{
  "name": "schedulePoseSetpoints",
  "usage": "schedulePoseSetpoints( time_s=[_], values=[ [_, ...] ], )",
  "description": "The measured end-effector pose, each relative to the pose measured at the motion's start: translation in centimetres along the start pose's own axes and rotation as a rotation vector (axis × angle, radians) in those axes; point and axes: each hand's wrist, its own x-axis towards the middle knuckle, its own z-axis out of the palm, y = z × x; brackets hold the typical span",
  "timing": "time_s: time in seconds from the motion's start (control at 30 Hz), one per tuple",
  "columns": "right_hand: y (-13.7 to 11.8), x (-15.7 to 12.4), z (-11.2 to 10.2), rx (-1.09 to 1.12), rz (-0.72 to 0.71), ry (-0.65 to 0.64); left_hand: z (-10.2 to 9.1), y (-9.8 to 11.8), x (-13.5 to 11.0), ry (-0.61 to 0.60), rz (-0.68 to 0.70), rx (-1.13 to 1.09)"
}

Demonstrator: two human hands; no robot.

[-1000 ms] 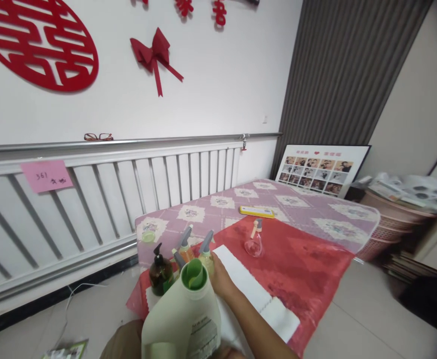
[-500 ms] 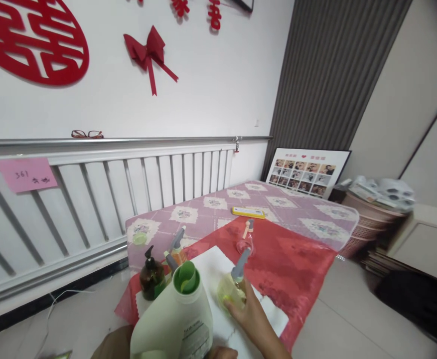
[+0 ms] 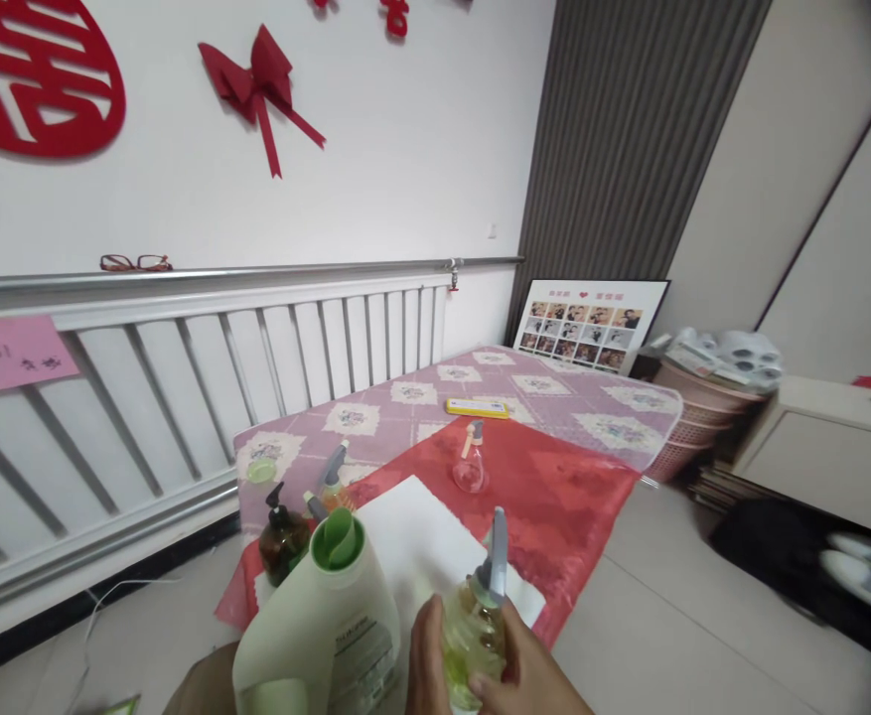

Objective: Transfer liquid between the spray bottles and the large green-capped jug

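Between my two hands is a clear spray bottle [image 3: 472,636] with yellow-green liquid and a grey trigger head, standing upright. My right hand [image 3: 535,665] grips its right side, the thumb across the front. Along its left side press the fingers of my left hand [image 3: 426,650]. Just left of my hands stands a large pale green detergent jug [image 3: 323,636], uncapped, its green spout showing. Behind the jug are a brown pump bottle [image 3: 283,544] and a spray bottle with orange liquid [image 3: 336,492], partly hidden. A white sheet [image 3: 409,511] lies beneath.
A pink-tinted spray bottle [image 3: 471,469] stands on the red cloth [image 3: 546,487]. Farther back lie a yellow-edged case [image 3: 478,407] and a light green round cap [image 3: 261,471] on the flowered tablecloth [image 3: 412,393]. A white radiator [image 3: 346,348] runs along the wall.
My right hand has brought the spray bottle nearer and turned its trigger head. My left hand has risen from beside the jug to the bottle's left side. The view has shifted right.
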Motion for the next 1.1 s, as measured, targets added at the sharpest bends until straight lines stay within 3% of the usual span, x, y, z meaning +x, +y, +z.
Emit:
schedulePoseSetpoints(
  time_s=[0.1, 0.17, 0.37, 0.5, 0.6, 0.8, 0.97, 1.1],
  values=[
    [-0.7, -0.2, -0.1, 0.118, 0.021, -0.064, 0.2, 1.0, 0.8, -0.035, -0.011, -0.146],
    [-0.9, -0.2, -0.1, 0.207, 0.02, -0.028, 0.2, 1.5, 1.2, -0.039, -0.026, -0.175],
    [-1.8, 0.7, 0.4, 0.329, -0.004, 0.465, 0.9, 1.6, 1.2, 0.021, -0.054, -0.068],
    [-2.3, 1.2, 0.9, 0.305, 0.013, 0.56, 1.5, 0.8, 0.8, 0.024, -0.027, -0.011],
    [-2.7, 1.2, 0.8, 0.32, 0.03, 0.544, 1.4, 0.6, 0.7, -0.004, -0.054, -0.028],
    [-3.6, 0.8, 0.4, 0.382, 0.084, 0.287, 0.4, 1.1, 1.0, -0.133, -0.158, -0.103],
    [-3.0, 1.8, 0.9, 0.311, 0.035, 0.333, 0.4, 1.2, 0.9, -0.065, -0.159, -0.094],
    [-3.8, 2.5, 0.4, 0.206, -0.004, 0.251, -0.5, 2.3, 1.2, -0.11, -0.185, -0.144]
  ],
)
